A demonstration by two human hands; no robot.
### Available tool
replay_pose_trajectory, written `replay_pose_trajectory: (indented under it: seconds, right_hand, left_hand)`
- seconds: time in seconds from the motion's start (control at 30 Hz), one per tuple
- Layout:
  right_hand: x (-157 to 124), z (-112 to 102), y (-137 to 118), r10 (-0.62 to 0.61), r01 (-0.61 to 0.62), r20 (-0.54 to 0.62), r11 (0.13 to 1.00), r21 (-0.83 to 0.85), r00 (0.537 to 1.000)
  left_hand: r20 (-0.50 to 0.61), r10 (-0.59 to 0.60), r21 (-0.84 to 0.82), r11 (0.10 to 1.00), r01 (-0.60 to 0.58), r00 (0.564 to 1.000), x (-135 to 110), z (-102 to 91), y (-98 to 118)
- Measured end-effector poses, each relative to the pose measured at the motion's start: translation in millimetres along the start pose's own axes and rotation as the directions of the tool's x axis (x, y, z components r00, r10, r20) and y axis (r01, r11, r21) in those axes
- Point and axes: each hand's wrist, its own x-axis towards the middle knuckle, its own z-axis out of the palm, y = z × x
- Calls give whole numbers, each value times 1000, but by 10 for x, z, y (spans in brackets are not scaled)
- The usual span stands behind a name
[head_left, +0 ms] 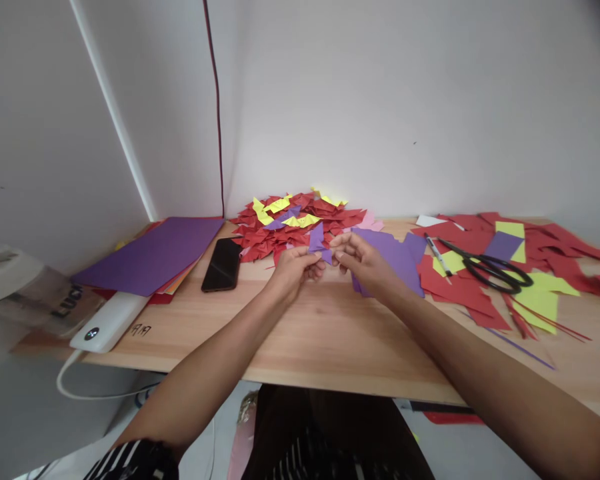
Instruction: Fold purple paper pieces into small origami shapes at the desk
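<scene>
Both my hands meet above the middle of the wooden table. My left hand and my right hand pinch a small folded purple paper shape between their fingertips, held just above the tabletop. Right behind it lies a heap of folded red, yellow and purple paper pieces. Flat purple paper squares lie under and beside my right hand.
A black phone lies left of my hands. A stack of coloured sheets with purple on top and a white power bank sit at the far left. Black scissors, a pen and red and yellow paper scraps cover the right side.
</scene>
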Motion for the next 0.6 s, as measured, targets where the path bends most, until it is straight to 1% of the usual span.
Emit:
replay_pose_trajectory:
  seconds: [0.1,0.17,0.23,0.3,0.43,0.6]
  right_hand:
    - [12,6,36,-99,100,19,994,-34,995]
    - [13,7,41,-140,142,35,988,-58,990]
    - [11,4,29,-155,157,33,984,-82,987]
    - [7,0,11,-153,155,23,982,-111,988]
    - [4,-2,8,-142,139,-8,980,-143,990]
    - [7,-13,34,-116,114,-9,985,-128,993]
  left_hand:
    - [44,-40,-108,993,44,998,3,-20,16]
    - [83,-59,-131,989,70,995,2,-26,21]
    - [104,-63,-124,989,76,993,-3,-22,23]
    - [93,-43,-95,994,52,995,-13,-11,23]
    - [59,33,22,999,-35,998,-27,13,22]
    - [97,110,180,975,-126,989,2,2,16]
